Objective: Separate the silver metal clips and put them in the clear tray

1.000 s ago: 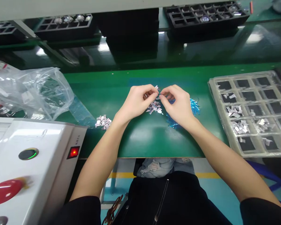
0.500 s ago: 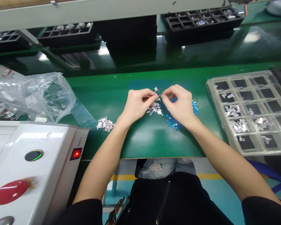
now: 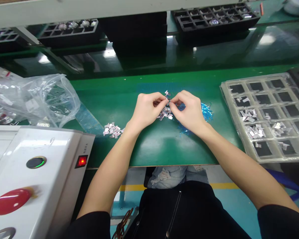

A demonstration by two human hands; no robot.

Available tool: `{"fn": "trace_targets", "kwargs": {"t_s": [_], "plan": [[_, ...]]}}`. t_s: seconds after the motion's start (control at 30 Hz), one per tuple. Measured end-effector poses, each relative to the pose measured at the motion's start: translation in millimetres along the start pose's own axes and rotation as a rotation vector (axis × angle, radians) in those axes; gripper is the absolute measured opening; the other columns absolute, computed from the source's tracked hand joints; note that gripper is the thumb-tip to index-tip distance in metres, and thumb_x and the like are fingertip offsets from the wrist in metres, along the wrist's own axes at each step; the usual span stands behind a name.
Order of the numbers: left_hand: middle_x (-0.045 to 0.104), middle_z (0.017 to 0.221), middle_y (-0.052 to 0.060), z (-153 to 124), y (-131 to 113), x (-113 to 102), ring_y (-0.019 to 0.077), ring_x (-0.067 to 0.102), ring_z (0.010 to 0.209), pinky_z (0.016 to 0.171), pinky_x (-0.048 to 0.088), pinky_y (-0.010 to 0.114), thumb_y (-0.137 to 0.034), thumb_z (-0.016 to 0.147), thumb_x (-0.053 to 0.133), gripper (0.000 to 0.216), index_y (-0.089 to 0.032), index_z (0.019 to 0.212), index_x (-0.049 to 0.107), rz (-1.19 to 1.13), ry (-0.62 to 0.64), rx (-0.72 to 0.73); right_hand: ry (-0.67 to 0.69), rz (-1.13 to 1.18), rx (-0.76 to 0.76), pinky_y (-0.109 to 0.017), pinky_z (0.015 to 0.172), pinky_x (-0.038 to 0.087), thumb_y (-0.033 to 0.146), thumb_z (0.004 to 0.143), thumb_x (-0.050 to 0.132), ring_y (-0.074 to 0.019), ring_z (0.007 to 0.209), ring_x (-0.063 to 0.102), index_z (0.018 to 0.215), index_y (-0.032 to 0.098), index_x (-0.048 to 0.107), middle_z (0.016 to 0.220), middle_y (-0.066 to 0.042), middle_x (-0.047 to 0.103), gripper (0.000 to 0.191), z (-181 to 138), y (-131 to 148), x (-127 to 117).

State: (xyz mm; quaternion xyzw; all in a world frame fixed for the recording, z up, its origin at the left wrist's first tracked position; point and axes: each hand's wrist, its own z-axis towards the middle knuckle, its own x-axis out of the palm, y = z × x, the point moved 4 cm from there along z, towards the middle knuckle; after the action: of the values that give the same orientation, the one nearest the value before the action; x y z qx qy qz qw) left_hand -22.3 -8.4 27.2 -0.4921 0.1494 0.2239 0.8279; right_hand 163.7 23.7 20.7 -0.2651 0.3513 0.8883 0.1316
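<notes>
Over the green table, my left hand (image 3: 147,108) and my right hand (image 3: 189,108) meet, fingertips pinched close together. A small silvery piece shows at the left fingertips, too small to name closely. Whatever the right fingers pinch is hidden. Just below the fingers lies a pile of small silvery metal pieces (image 3: 166,113), with a few loose ones (image 3: 167,93) beyond. Shiny blue film strips (image 3: 206,112) lie around and partly behind my right hand. Left of my left forearm is another heap of silvery pieces (image 3: 113,130).
A compartment tray (image 3: 249,151) with small metal pieces stands at right. On the left are a clear plastic bag (image 3: 61,99) and a white machine (image 3: 62,139) with a red button (image 3: 11,201). Black trays of watches (image 3: 214,30) sit at the back under a shelf beam (image 3: 129,11).
My right hand has shifted slightly left, so its fingertips now meet those of my left hand. More of the blue strips show to its right. The view has moved a little.
</notes>
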Motion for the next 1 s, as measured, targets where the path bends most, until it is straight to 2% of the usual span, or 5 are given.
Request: {"fn": "trace_targets", "kwargs": {"t_s": [0.1,0.2,0.33,0.57,1.0], "plan": [[0.086,0.087,0.005,0.9,-0.9,-0.9,0.0202,0.079,0.077,0.074,0.062,0.031,-0.038,0.098,0.074,0.023,-0.021,0.089,0.086,-0.009,-0.003,-0.020,-0.032,0.000,0.034,-0.045,0.082,0.057,0.021,0.097,0.069,-0.0264,0.083,0.072,0.099,0.028,0.074,0.095,-0.005,0.079,0.010,1.0,-2.0,-2.6],[0.084,0.083,0.004,1.8,-2.4,-1.6,0.0194,0.077,0.074,0.070,0.061,0.030,-0.038,0.095,0.075,0.022,-0.021,0.086,0.083,-0.051,0.002,-0.051,-0.051,0.026,0.025,-0.047,0.087,0.061,0.021,0.097,0.070,-0.0278,0.092,0.075,0.117,0.030,0.079,0.111,-0.006,0.083,0.024,2.3,-2.1,-5.8],[0.083,0.081,0.004,1.5,-4.2,-1.4,0.0184,0.076,0.071,0.066,0.059,0.028,-0.038,0.091,0.075,0.020,-0.020,0.085,0.082,-0.094,0.012,-0.054,-0.004,0.028,-0.048,-0.047,0.091,0.060,0.026,0.103,0.068,-0.0302,0.101,0.078,0.100,0.027,0.081,0.105,-0.007,0.084,0.013,2.5,2.5,-5.3],[0.083,0.083,0.003,-2.7,-6.8,1.7,0.0172,0.073,0.069,0.068,0.057,0.029,-0.035,0.096,0.071,0.019,-0.021,0.092,0.083,-0.009,0.059,0.057,0.004,0.137,0.072,-0.039,0.079,0.056,0.019,0.091,0.069,-0.0233,0.080,0.072,0.083,0.026,0.078,0.086,-0.002,0.078,0.014,4.3,2.8,-5.1],[0.082,0.081,0.003,-5.6,-3.6,5.5,0.0194,0.072,0.068,0.072,0.056,0.032,-0.036,0.096,0.067,0.021,-0.022,0.093,0.082,0.113,0.106,0.067,0.025,0.120,0.079,-0.037,0.074,0.049,0.015,0.084,0.070,-0.0210,0.076,0.065,0.073,0.024,0.067,0.079,0.000,0.068,0.015,4.1,3.3,-1.7]]}}
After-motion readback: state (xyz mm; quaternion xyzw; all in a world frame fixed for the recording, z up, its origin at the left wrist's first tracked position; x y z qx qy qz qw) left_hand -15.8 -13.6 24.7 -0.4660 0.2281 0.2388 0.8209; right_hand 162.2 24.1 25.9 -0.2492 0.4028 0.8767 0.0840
